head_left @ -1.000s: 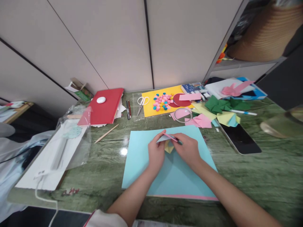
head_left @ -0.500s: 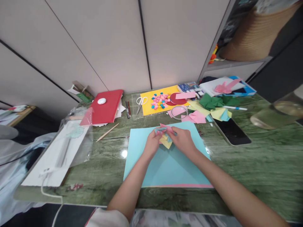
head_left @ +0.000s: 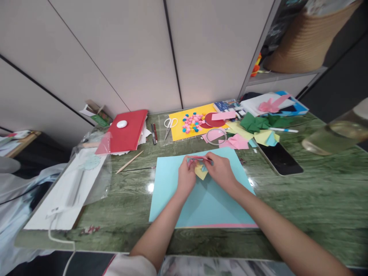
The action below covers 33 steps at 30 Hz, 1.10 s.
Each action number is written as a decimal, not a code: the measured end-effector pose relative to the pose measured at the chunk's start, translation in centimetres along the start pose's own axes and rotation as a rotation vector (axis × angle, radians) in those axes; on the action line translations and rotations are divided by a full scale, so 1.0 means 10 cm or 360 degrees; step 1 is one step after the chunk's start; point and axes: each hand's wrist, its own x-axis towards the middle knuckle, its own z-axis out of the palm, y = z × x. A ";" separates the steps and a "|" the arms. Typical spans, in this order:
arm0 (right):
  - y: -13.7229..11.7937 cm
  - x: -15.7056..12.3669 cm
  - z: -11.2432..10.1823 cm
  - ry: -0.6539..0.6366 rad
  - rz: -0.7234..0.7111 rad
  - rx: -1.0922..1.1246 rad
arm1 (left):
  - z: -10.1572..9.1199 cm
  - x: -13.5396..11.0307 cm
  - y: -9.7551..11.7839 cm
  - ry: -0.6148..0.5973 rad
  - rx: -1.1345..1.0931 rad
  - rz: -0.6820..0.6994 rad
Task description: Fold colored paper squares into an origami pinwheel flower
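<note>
Between both hands is a folded paper piece (head_left: 201, 172) in yellow, pink and light blue, held above a light blue sheet of paper (head_left: 201, 207). My left hand (head_left: 186, 176) grips its left side, fingers closed on the pink and blue edge. On the other side my right hand (head_left: 220, 168) pinches the upper right edge between thumb and fingers. The yellow part hangs down in a point between the hands. Fingers cover much of the fold, so its full shape is hidden. A pink layer shows under the blue sheet's front edge.
Behind lie white scissors (head_left: 170, 127), a yellow sheet (head_left: 178, 132) with small coloured balls (head_left: 192, 123), and a roll of tape (head_left: 216, 136). Folded green papers (head_left: 255, 122) and a phone (head_left: 281, 159) are at right, near a bottle (head_left: 333, 136). A wooden stick (head_left: 129, 162) and red folder (head_left: 126, 134) lie left.
The pink top of the folded paper has flattened into a narrow edge between my fingers. Both hands have shifted slightly, and the view has moved a little.
</note>
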 end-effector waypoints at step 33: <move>-0.05 -0.10 0.14 0.0099 0.0166 0.0454 | 0.09 -0.10 0.06 0.0131 -0.0176 0.0144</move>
